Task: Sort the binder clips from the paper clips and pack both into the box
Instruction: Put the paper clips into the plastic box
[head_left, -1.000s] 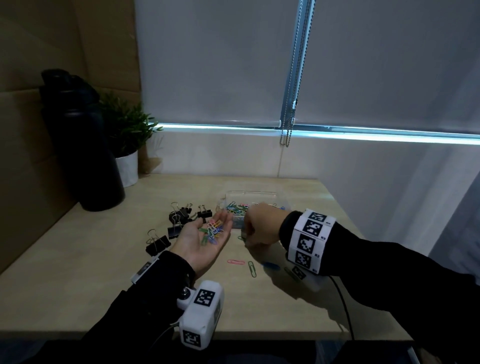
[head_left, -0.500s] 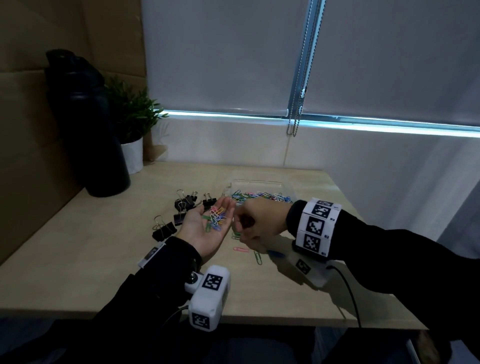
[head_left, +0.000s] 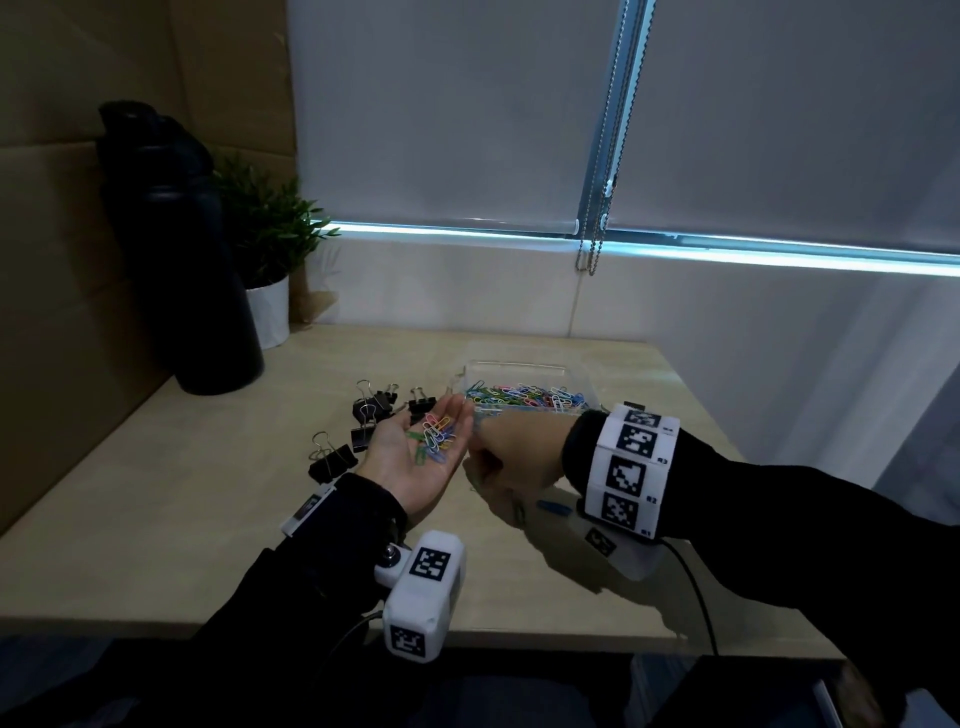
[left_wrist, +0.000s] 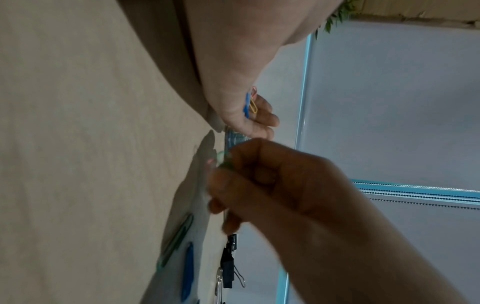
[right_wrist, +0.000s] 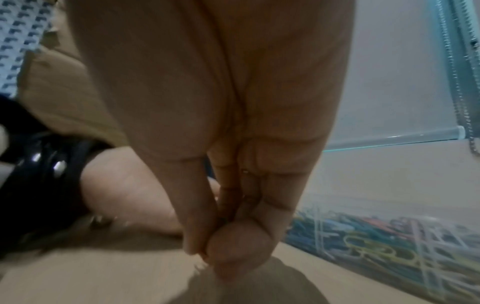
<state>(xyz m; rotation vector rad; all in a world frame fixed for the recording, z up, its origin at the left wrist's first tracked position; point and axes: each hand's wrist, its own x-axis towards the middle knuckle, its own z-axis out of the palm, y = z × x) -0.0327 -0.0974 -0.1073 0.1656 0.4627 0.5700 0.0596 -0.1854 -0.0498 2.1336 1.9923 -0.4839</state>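
Observation:
My left hand is held palm up above the table, with several coloured paper clips lying loose in it. My right hand is a fist just to its right, thumb and fingertips pinched together; the left wrist view shows a blurred green paper clip in that pinch. Behind both hands stands the clear plastic box, holding a heap of coloured paper clips. Black binder clips lie in a group left of the box, one more nearer me. A green clip and a blue clip lie under my right wrist.
A tall black bottle and a small potted plant stand at the table's back left corner. A cardboard wall runs along the left. The table's front edge is close to me, its right edge beyond my right forearm.
My right hand has closed in on the left palm. The pink clip that lay on the table below the hands is no longer in sight. The left hand stays palm up.

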